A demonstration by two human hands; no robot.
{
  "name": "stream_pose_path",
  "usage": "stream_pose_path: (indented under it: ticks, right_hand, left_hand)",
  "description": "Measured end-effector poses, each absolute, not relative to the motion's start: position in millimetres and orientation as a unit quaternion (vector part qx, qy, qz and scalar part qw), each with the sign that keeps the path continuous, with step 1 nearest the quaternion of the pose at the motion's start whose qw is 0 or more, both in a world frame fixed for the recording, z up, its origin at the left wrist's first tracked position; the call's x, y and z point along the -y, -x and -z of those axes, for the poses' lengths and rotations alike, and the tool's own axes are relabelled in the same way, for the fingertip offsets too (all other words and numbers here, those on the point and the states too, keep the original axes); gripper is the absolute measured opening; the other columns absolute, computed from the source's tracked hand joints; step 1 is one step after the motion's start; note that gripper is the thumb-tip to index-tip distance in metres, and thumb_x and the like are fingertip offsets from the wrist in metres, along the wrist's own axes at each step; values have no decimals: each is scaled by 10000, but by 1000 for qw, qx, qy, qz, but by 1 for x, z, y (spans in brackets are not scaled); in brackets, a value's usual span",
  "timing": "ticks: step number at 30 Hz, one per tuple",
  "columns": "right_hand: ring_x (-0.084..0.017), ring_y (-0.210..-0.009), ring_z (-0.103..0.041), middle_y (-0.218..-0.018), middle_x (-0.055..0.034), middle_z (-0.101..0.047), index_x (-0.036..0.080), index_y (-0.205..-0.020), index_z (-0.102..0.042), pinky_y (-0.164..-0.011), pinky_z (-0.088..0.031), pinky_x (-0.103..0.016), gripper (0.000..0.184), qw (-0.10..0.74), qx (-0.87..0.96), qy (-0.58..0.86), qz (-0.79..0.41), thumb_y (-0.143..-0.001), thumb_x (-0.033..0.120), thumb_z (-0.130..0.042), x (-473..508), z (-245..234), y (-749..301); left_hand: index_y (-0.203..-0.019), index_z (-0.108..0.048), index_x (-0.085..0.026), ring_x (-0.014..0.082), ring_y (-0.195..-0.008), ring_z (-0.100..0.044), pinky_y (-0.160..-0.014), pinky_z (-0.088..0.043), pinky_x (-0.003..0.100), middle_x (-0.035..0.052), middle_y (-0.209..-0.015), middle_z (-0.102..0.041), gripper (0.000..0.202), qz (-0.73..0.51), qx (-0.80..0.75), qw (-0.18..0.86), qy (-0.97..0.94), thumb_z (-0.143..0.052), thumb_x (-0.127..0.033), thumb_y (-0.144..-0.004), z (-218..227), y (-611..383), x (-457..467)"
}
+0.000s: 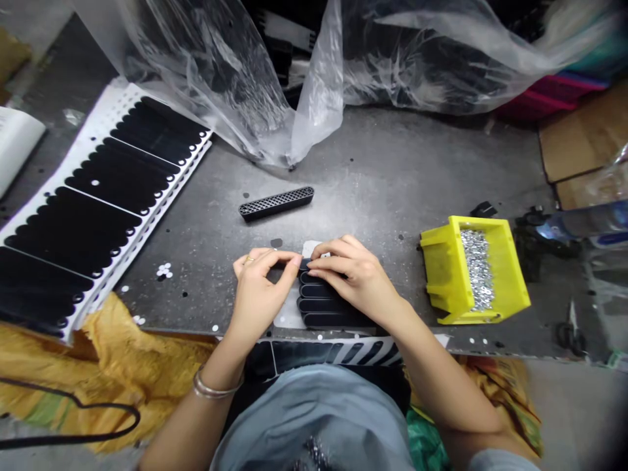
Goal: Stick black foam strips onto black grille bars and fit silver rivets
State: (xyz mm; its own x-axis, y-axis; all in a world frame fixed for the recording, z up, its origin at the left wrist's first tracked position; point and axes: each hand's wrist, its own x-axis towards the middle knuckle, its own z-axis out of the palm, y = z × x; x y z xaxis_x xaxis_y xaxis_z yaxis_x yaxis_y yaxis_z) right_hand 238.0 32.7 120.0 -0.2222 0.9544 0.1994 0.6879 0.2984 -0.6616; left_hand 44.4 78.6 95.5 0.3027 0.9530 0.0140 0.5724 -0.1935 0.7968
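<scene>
My left hand (258, 291) and my right hand (350, 275) meet over a row of black rounded strips (326, 302) lying side by side on the grey metal table (402, 157). Both hands pinch the far end of the row between fingertips, hiding its top strip. A white paper piece (311, 248) sticks out beyond my fingers. Above my hands lies a black lattice-patterned bar (276, 203), touching neither hand. A ring circles one left finger, and a metal bangle (213, 386) sits on my left wrist.
At left lies a white perforated sheet of black pads (93, 209). At right stands a yellow plastic bin (473, 269) of small silver parts, with scissors (572, 335) beyond it. Clear plastic sheeting (314, 78) bunches along the back, and yellow cloth (103, 360) hangs at the front edge.
</scene>
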Motion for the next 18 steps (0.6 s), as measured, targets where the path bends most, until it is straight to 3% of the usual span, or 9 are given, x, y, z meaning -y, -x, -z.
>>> stream_pose_path:
  ticks: [5, 11, 18]
  right_hand:
    - [-203, -958, -660, -1086, -69, -736, 226, -1107, -768, -876, -558, -383, 166, 292, 713, 600, -214, -996, 297, -667, -13, -132, -265]
    - [-152, -776, -661, -917, -24, -722, 235, -991, -785, -702, -543, -311, 110, 379, 619, 641, -249, -970, 247, -678, 4, -121, -296]
    - [-153, -801, -625, -902, -24, -653, 251, -1003, -806, -734, -529, -324, 129, 392, 641, 622, -220, -960, 229, -686, 2, -111, -299]
  left_hand:
    - [-847, -759, -294, 230, -952, -681, -1044, -363, 487, -17, -890, -787, 128, -272, -526, 344, -729, -672, -349, -923, -95, -44, -80]
    - [-821, -745, -285, 235, -910, -681, -982, -418, 473, -13, -865, -781, 151, -281, -511, 351, -733, -662, -370, -915, -96, -44, -82]
    - [-824, -730, -270, 241, -899, -685, -1016, -432, 503, 3, -849, -768, 193, -259, -511, 324, -753, -640, -398, -936, -97, -42, -86]
